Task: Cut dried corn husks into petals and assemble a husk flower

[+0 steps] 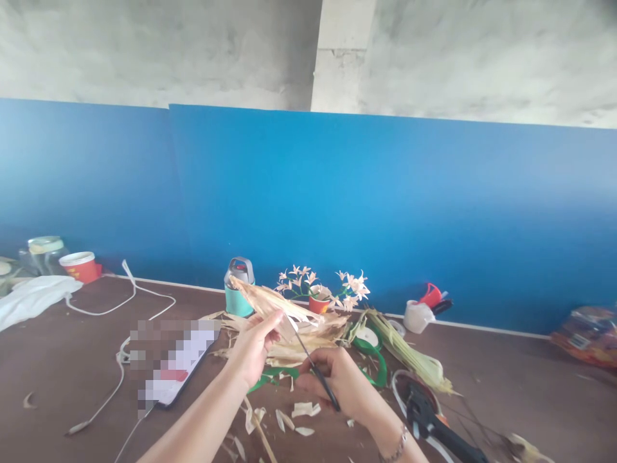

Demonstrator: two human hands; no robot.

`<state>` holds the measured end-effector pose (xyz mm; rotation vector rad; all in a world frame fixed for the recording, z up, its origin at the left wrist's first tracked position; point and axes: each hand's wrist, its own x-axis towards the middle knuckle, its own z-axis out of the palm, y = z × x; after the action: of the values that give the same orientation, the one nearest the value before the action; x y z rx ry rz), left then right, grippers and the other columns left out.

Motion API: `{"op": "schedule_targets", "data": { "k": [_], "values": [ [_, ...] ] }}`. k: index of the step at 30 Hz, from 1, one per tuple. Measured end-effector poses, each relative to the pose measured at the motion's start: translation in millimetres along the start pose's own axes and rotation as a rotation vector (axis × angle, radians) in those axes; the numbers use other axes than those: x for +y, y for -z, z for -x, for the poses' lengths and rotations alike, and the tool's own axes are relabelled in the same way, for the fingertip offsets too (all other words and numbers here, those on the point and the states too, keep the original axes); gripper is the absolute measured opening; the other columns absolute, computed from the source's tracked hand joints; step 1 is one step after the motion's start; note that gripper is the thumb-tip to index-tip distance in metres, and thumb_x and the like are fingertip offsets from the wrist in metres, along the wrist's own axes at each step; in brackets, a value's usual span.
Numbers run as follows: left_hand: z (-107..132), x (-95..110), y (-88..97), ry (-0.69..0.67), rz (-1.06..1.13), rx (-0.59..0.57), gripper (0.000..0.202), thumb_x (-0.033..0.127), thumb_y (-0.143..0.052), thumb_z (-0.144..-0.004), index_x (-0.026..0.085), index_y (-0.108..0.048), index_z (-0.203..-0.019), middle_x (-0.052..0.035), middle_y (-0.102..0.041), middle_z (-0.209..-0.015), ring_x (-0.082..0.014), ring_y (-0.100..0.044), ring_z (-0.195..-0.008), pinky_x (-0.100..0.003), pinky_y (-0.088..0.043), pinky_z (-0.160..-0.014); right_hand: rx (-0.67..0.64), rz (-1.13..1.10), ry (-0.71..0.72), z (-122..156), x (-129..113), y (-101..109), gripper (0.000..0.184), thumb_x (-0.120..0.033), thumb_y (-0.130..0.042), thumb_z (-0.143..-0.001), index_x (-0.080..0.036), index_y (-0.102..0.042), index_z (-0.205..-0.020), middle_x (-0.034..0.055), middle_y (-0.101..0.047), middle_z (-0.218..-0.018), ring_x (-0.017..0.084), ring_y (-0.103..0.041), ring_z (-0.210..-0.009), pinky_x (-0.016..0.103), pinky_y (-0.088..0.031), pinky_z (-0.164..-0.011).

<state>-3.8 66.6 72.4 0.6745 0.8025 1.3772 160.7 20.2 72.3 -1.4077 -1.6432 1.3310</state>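
Observation:
My left hand [254, 344] pinches a dry corn husk [270, 299], which stands up and leans to the left. In my right hand [332, 381] are black-handled scissors [315, 368], their blades pointing up to the husk's lower edge near my left fingertips. Behind and below my hands lies a pile of more dry corn husks [328, 331]. Small cut husk pieces [304, 408] are scattered on the brown table [193, 411]. A green ribbon roll [369, 337] lies beyond my right hand, with ribbon trailing from it.
Husk flowers [354, 289] stand at the back around a small red cup [318, 299], beside a teal flask [238, 292]. A phone [187, 363] with white cables lies left. A bundle of pale green husks [409, 350] and a black-handled tool [434, 418] are right. A blue partition [337, 193] borders the table.

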Motion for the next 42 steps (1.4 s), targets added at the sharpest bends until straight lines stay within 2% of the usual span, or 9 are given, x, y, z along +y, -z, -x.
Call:
{"op": "schedule_targets", "data": {
  "k": [8, 16, 20, 26, 32, 37, 42],
  "values": [
    [2, -9, -0.6, -0.036, -0.049, -0.058, 0.020, 0.029, -0.078, -0.058, 0.013, -0.068, -0.064, -0.0013, -0.064, -0.061, -0.0102, -0.054, -0.057, -0.020, -0.040, -0.053, -0.016, -0.087, 0.009, -3, 3, -1, 0.029, -0.037, -0.075, -0.062, -0.014, -0.060, -0.073, -0.0074, -0.048, -0.039, 0.005, -0.036, -0.032, 0.016, -0.026, -0.032],
    [7, -13, -2.0, -0.094, -0.170, -0.035, 0.021, 0.033, -0.071, -0.066, 0.014, -0.067, -0.061, -0.0011, -0.063, -0.058, -0.0109, -0.052, -0.057, -0.021, -0.039, -0.058, 0.002, -0.117, 0.006, -4, 4, -1, 0.028, -0.035, -0.077, -0.060, -0.014, -0.061, -0.070, -0.0075, -0.048, -0.040, 0.004, -0.035, -0.032, 0.016, -0.026, -0.033],
    [10, -12, -4.8, -0.084, -0.166, -0.016, 0.016, 0.029, -0.072, -0.063, 0.014, -0.067, -0.061, -0.0016, -0.064, -0.059, -0.0122, -0.053, -0.058, -0.023, -0.040, -0.059, 0.000, -0.118, 0.015, -5, 6, -1, 0.029, -0.035, -0.077, -0.060, -0.014, -0.061, -0.072, -0.0073, -0.049, -0.041, 0.004, -0.035, -0.033, 0.016, -0.026, -0.033],
    [12, -13, -5.9, -0.078, -0.178, -0.088, 0.011, 0.023, -0.068, -0.063, 0.014, -0.064, -0.058, -0.0003, -0.063, -0.058, -0.0121, -0.054, -0.059, -0.022, -0.039, -0.059, -0.008, -0.101, -0.011, -3, 2, 1, 0.031, -0.036, -0.078, -0.058, -0.014, -0.061, -0.073, -0.0079, -0.048, -0.041, 0.005, -0.036, -0.035, 0.016, -0.026, -0.033],
    [8, -15, -1.4, -0.090, -0.195, -0.084, 0.012, 0.023, -0.068, -0.064, 0.015, -0.062, -0.057, 0.0005, -0.061, -0.055, -0.0118, -0.052, -0.057, -0.023, -0.039, -0.058, 0.028, -0.099, 0.024, -3, 1, 0, 0.030, -0.036, -0.077, -0.058, -0.013, -0.062, -0.069, -0.0058, -0.052, -0.047, 0.004, -0.036, -0.037, 0.016, -0.027, -0.035],
    [10, -15, -4.5, -0.059, -0.175, -0.075, 0.011, 0.023, -0.071, -0.060, 0.014, -0.064, -0.059, -0.0003, -0.063, -0.056, -0.0116, -0.052, -0.055, -0.022, -0.039, -0.055, 0.021, -0.113, 0.027, -5, 6, -1, 0.029, -0.037, -0.076, -0.061, -0.014, -0.062, -0.072, -0.0073, -0.048, -0.042, 0.005, -0.033, -0.033, 0.017, -0.025, -0.033],
    [11, -15, -6.8, -0.047, -0.141, -0.049, 0.013, 0.021, -0.072, -0.057, 0.015, -0.061, -0.054, 0.0021, -0.058, -0.051, -0.0098, -0.049, -0.051, -0.021, -0.038, -0.053, 0.048, -0.088, 0.043, -5, 7, -2, 0.026, -0.036, -0.075, -0.062, -0.014, -0.062, -0.070, -0.0083, -0.045, -0.040, 0.004, -0.032, -0.034, 0.016, -0.024, -0.034]
  ]
}}
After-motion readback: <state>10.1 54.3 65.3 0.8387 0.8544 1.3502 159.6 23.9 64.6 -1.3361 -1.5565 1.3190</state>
